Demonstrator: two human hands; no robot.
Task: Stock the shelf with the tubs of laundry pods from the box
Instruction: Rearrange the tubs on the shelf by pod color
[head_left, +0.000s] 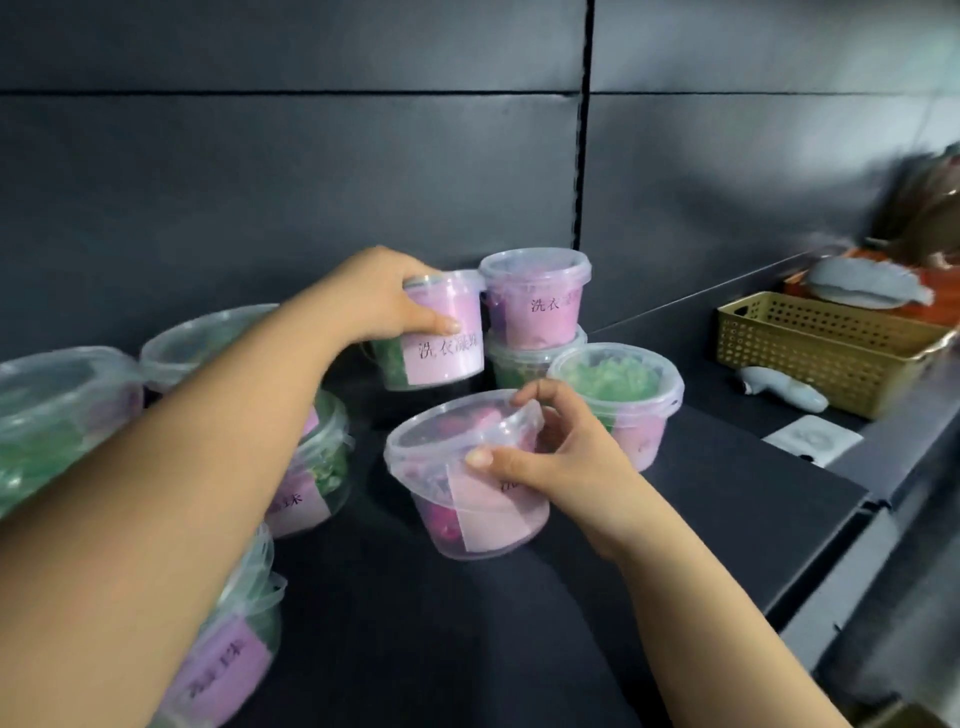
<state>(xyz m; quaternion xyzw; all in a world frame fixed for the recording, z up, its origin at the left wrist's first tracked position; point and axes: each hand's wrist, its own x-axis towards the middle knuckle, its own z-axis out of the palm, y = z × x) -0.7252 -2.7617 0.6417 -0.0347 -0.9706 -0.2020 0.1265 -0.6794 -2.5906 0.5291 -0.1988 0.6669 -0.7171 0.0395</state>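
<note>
Dark shelf (701, 493) against grey wall panels (311, 182) holds tubs (535, 296).

The front tub (441, 441) is clear over magenta pods; the wide tub (618, 379) behind shows green pods, and the tall tub (447, 353) bears a pale pink label with black characters. The shelf (701, 483) is dark grey, the perforated basket (810, 353) tan.

Bare shelf (727, 499) surface is lying open along the front edge and toward the right end. Stacked tubs (535, 306) are blocking the back edge, more tubs (322, 462) are crowding the left end, and a gold basket (821, 348) is sitting beyond the right end.
</note>
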